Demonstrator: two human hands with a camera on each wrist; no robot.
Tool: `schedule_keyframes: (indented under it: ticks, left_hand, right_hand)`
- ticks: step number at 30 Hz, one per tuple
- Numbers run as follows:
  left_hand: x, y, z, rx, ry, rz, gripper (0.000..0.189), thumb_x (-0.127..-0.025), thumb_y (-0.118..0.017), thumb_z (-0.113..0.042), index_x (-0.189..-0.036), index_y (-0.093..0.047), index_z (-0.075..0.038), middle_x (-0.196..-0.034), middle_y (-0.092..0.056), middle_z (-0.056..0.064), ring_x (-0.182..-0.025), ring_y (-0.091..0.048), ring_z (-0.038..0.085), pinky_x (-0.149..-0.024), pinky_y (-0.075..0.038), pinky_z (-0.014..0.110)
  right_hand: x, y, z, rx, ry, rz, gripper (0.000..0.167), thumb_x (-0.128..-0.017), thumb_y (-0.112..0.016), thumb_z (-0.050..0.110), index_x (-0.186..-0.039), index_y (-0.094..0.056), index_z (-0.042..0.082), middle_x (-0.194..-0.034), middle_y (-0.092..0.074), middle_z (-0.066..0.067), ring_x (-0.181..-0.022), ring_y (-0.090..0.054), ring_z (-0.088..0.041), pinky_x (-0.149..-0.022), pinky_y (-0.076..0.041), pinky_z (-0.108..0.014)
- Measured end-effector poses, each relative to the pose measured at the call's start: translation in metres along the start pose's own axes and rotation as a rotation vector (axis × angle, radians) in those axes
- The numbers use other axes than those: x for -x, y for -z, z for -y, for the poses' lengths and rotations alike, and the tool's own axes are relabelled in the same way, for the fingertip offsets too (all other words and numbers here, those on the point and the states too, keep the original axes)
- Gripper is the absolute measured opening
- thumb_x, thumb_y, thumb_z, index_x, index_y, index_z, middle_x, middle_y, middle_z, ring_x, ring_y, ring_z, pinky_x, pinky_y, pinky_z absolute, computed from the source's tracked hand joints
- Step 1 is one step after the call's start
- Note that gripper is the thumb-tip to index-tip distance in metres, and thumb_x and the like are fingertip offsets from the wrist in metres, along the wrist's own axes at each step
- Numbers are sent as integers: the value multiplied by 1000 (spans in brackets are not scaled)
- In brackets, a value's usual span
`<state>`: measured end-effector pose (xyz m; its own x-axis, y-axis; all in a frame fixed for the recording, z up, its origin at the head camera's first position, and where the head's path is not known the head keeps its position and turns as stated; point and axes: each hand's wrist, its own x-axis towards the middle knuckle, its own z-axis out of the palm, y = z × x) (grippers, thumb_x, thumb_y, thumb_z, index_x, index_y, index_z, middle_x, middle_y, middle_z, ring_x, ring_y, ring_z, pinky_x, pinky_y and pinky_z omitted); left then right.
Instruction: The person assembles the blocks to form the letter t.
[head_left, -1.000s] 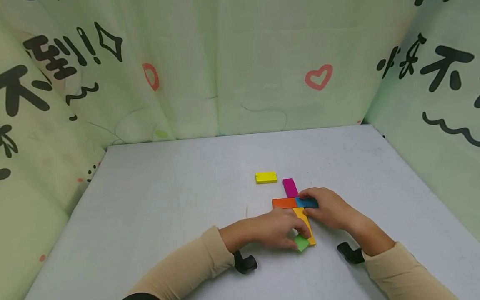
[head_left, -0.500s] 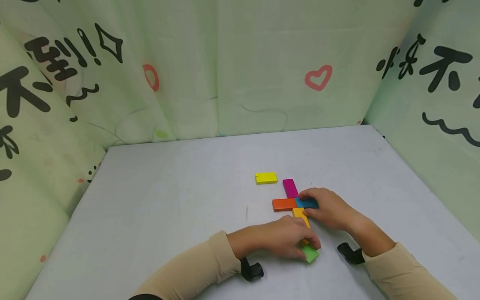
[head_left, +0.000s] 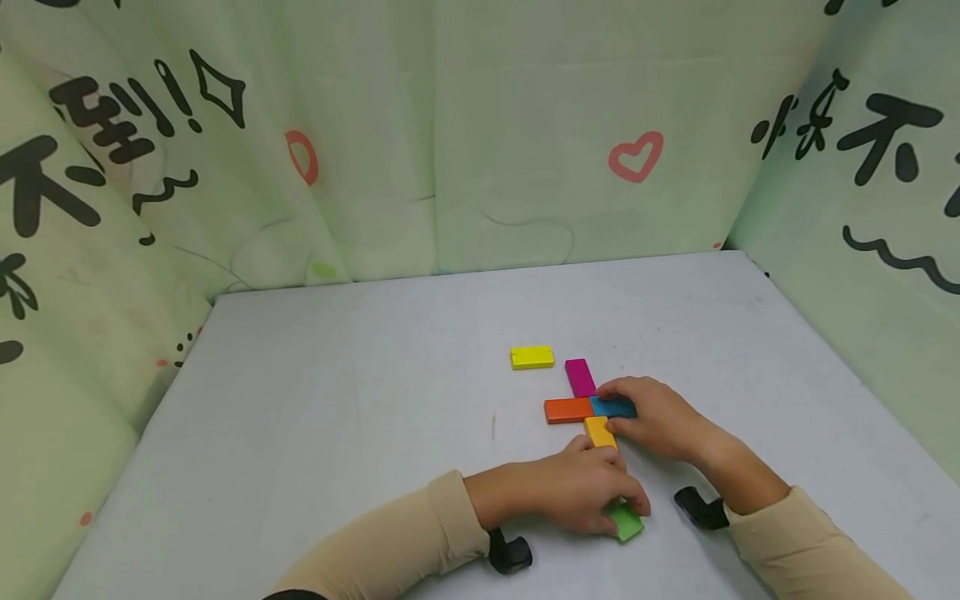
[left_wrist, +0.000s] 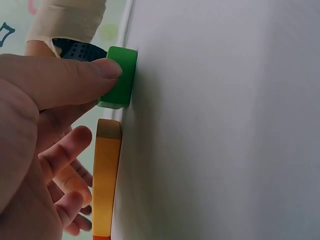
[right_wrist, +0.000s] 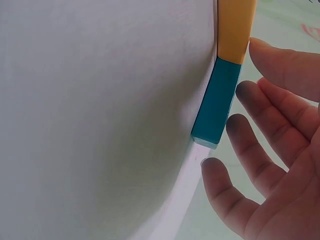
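My left hand (head_left: pixel 581 490) pinches a green block (head_left: pixel 627 522) between thumb and fingers, just past the near end of an orange-yellow block (head_left: pixel 598 431). In the left wrist view the thumb presses the green block (left_wrist: pixel 123 75), and a narrow gap parts it from the orange-yellow block (left_wrist: pixel 106 180). My right hand (head_left: pixel 660 418) rests at a blue block (head_left: pixel 613 407), its fingers loosely spread along it and the thumb at the orange-yellow block. The right wrist view shows those fingertips beside the blue block (right_wrist: pixel 217 102). A red-orange block (head_left: pixel 567 411) adjoins the blue one.
A magenta block (head_left: pixel 580 377) stretches away from the joint of the red-orange and blue blocks. Apart from them lies a yellow block (head_left: pixel 532 357), farther back. All are on a white table (head_left: pixel 337 392), with a printed green curtain (head_left: pixel 517 100) behind and at both sides.
My left hand has drawn the green block toward me and slightly right, from beside the orange-yellow block's near end to beyond it. The right hand and the other blocks stay put.
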<state>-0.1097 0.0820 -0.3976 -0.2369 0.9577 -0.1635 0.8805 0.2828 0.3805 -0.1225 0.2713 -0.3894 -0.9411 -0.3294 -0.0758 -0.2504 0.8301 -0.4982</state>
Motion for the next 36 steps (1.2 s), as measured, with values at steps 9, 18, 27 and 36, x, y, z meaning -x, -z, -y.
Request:
schedule_keyframes:
  ticks: [9,18,27,36]
  left_hand:
    - [1,-2,7,23,-5,-33,35,-92,-74,-28,-127,-67,-33,-107,-58,-29,-111,-38,-7,-88,-23,21]
    - [-2,-3,6,14,0,-46,38,-89,-76,-38,-125,-66,-32,-108,-59,-31,-111,-38,-7,-87,-23,23]
    - [-3,-3,5,62,9,23,44,-94,-68,-17,-133,-62,-36,-117,-56,-31,-120,-34,-7,-95,-22,25]
    - [-3,-2,3,59,-6,27,45,-93,-67,-15,-133,-62,-37,-119,-55,-33,-124,-32,-7,-100,-19,29]
  right_hand:
    - [0,0,-1,7,9,-3,43,-89,-74,12,-128,-62,-2,-127,-62,-17,-119,-53,-41,-100,-41,-60]
    - [0,-1,-1,7,3,-3,44,-88,-75,11,-128,-62,-2,-127,-62,-18,-119,-53,-41,-100,-41,-61]
    - [0,0,-1,14,5,0,44,-89,-75,13,-129,-62,-1,-128,-61,-18,-119,-53,-41,-100,-41,-61]
    - [0,0,-1,18,5,4,45,-89,-75,14,-129,-62,-1,-128,-61,-18,-119,-53,-41,-100,-41,-61]
